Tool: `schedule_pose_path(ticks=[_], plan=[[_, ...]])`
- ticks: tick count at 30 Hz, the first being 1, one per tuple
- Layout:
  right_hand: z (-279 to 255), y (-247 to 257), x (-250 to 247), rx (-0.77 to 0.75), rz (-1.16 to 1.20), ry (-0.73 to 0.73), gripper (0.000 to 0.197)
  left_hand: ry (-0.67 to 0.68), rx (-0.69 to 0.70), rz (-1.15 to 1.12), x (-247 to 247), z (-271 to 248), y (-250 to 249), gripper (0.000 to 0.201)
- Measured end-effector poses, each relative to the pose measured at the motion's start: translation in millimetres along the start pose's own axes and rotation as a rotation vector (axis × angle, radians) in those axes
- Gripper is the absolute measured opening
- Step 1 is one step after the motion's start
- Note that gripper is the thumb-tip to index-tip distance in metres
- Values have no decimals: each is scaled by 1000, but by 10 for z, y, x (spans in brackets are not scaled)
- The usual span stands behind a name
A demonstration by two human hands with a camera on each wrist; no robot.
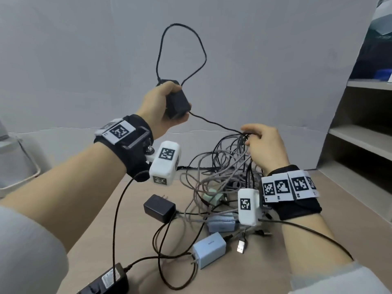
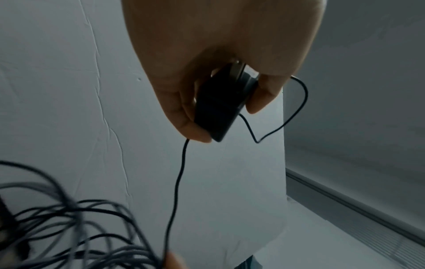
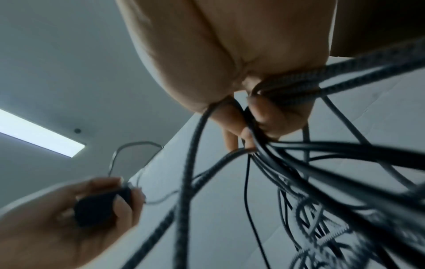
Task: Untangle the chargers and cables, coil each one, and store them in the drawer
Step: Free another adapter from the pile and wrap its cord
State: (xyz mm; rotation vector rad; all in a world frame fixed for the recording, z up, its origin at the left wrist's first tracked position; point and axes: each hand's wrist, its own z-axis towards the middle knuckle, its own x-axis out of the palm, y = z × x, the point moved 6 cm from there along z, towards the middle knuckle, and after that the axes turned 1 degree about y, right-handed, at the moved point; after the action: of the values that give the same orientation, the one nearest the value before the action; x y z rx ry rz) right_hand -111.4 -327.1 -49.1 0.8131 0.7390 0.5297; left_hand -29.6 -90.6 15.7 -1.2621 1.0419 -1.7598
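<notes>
Tan tabletop (image 1: 265, 270) carries the items. Below the right hand's fingers (image 1: 250, 129): tangled cable heap (image 1: 216, 179). Nearer the wearer than those fingers: black adapter (image 1: 159, 207), two pale-blue chargers (image 1: 209, 249), green plug (image 1: 212, 197), black power brick (image 1: 106, 282) at the near edge.

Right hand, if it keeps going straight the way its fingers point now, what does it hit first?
The right hand grips a cable bundle, fingers pointing up-left. Likely first: the thin black cable running to the black charger in the left hand. Beyond that, probably the white wall; depth is unclear.
</notes>
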Motion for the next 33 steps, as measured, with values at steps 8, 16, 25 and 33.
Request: schedule_pose_path(ticks=[8,16,25,33], plan=[[-36,-16,213,-35,-407,197,16,276,32,-268,409,-226,-409,25],[-108,450,-137,-274,-82,-6,17,263,65,77,473,-209,-250,29],[-160,510,-268,-195,393,-125,16,609,65,482,744,-483,461,44],[-105,429,-151,-121,429,0,7,487,81,342,768,-442,403,24]])
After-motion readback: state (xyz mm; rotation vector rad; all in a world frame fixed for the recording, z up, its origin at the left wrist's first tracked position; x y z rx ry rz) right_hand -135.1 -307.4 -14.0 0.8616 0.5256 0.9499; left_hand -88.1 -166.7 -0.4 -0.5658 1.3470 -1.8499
